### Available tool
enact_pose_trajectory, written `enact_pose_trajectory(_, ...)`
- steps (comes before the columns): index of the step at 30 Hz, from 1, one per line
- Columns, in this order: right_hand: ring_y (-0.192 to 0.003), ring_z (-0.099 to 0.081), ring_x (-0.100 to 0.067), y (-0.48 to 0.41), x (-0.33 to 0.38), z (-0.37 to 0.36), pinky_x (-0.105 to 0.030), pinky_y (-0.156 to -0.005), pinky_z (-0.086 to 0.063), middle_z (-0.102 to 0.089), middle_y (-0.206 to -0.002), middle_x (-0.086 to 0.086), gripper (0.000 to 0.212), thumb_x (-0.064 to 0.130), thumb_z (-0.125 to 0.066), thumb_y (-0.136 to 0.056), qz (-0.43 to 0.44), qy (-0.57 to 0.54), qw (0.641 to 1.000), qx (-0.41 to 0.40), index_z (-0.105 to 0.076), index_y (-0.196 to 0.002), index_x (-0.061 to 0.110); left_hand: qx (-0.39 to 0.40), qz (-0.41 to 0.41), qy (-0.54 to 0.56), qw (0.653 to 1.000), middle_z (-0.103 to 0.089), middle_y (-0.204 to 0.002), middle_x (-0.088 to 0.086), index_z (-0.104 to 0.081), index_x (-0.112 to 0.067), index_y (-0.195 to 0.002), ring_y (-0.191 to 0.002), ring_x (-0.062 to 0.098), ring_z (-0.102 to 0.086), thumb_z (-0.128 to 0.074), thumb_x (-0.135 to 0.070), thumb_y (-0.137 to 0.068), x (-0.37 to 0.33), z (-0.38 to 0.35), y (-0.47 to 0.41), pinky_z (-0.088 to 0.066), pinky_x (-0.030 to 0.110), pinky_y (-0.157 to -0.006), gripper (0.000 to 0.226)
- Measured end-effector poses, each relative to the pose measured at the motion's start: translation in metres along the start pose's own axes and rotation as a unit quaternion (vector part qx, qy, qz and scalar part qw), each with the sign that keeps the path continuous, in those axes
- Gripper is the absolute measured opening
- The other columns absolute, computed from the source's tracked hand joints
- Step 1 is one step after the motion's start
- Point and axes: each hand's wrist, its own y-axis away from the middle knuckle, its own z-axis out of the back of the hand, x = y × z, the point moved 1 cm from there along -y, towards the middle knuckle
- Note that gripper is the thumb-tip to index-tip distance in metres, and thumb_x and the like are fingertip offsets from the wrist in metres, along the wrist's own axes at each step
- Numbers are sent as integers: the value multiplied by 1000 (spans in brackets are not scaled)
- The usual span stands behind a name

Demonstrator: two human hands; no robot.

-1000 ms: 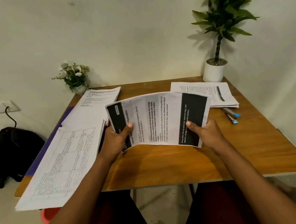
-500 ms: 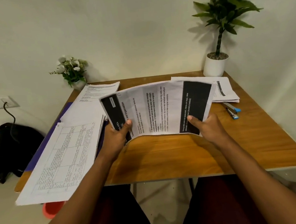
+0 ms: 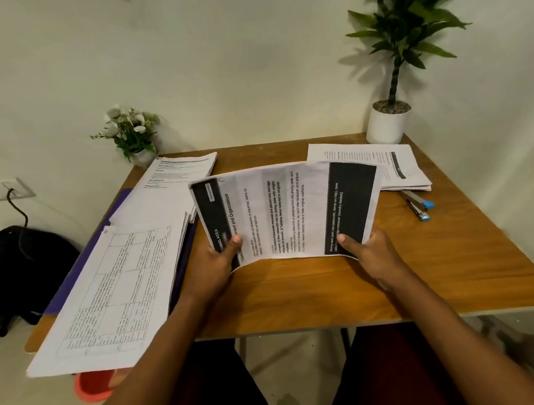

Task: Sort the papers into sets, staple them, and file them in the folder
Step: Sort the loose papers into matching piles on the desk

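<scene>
I hold a set of printed papers [image 3: 286, 210] with black bands at both ends, raised over the middle of the wooden table [image 3: 313, 294]. My left hand [image 3: 216, 262] grips its left end, thumb on top. My right hand [image 3: 368, 252] grips the right end the same way. The sheets bow upward between my hands. A tall pile of papers [image 3: 119, 276] lies on a purple folder [image 3: 75, 279] at the left. Another paper stack [image 3: 370, 166] lies at the back right. A blue and silver stapler [image 3: 419, 206] sits beside that stack.
A white pot with a tall green plant [image 3: 388, 124] stands at the back right corner. A small flower pot [image 3: 134, 135] stands at the back left. A black bag [image 3: 27, 266] and a red bin [image 3: 95, 388] are on the floor at the left.
The papers in my hands have stayed raised above the table and bowed a little more. Both hands keep their grip. The camera has tilted slightly.
</scene>
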Motion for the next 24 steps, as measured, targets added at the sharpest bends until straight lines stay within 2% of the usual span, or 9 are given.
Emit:
enact_pose_trajectory(2,-105,-62,-17,-3,6,1,-30,-82,-54,-63,-109,6,36,31,-69,-95,-5,-8,1000,-11,-53,-125,20,-10,10,20,1000,-71,-125,-8,-52,-32,-140,-109,15,-73,-74,-70,-75,-1,-1,-1,-63,38,-81,79)
enact_pose_trajectory(4,-98,-63,-11,-7,15,2,-28,-76,-54,-64,-103,10,30,30,-69,-95,-1,-51,998,-31,-55,-120,23,-16,41,49,998,-72,-124,-6,-55,-35,-137,-107,19,-74,-76,-73,-70,-3,-5,-1,-63,45,-82,79)
enact_pose_trajectory(7,-92,-69,-16,-10,27,0,-35,-78,-60,-69,-103,3,21,21,-71,-93,-25,-174,983,-50,-58,-109,25,-27,87,118,989,-76,-118,4,-60,-29,-130,-100,25,-76,-75,-43,-88,-8,-15,-2,-63,47,-80,46)
enact_pose_trajectory(9,-104,-72,-27,-12,25,-2,-43,-88,-61,-72,-118,-10,36,10,-68,-93,-35,-324,945,-31,-58,-126,16,-41,134,183,973,-78,-110,9,-63,-21,-123,-94,27,-77,-67,-22,-98,-13,-26,3,-64,46,-75,25)
enact_pose_trajectory(11,-112,-69,-29,-11,22,-7,-42,-93,-59,-69,-126,-15,44,6,-64,-93,-31,-413,910,7,-57,-136,11,-38,167,233,957,-78,-106,9,-64,-20,-118,-93,28,-77,-63,-16,-101,-17,-37,9,-64,46,-77,18)
enact_pose_trajectory(13,-116,-66,-29,-7,24,-19,-40,-94,-59,-68,-128,-15,43,7,-65,-91,-32,-419,907,41,-60,-133,13,-26,184,278,942,-76,-114,12,-62,-18,-126,-99,32,-76,-64,-17,-99,-17,-45,12,-61,52,-87,27)
enact_pose_trajectory(16,-123,-63,-30,-3,28,-42,-50,-100,-53,-67,-131,-13,41,3,-64,-93,-26,-408,910,67,-60,-132,13,-6,202,308,930,-74,-119,15,-58,-12,-134,-106,36,-73,-66,-19,-96,-15,-56,16,-55,59,-97,39)
enact_pose_trajectory(20,-114,-69,-27,-1,40,-60,-47,-93,-58,-72,-125,-8,37,-5,-59,-96,-36,-418,907,43,-63,-126,17,1,215,302,929,-76,-113,13,-59,-12,-131,-103,35,-74,-66,-19,-96,-16,-72,25,-56,59,-95,36)
enact_pose_trajectory(24,-109,-71,-27,-6,48,-54,-46,-89,-60,-73,-121,-8,33,-4,-57,-97,-40,-404,913,43,-64,-122,15,5,188,311,931,-74,-120,13,-54,-11,-137,-108,33,-73,-61,-16,-99,-16,-61,22,-58,53,-92,39)
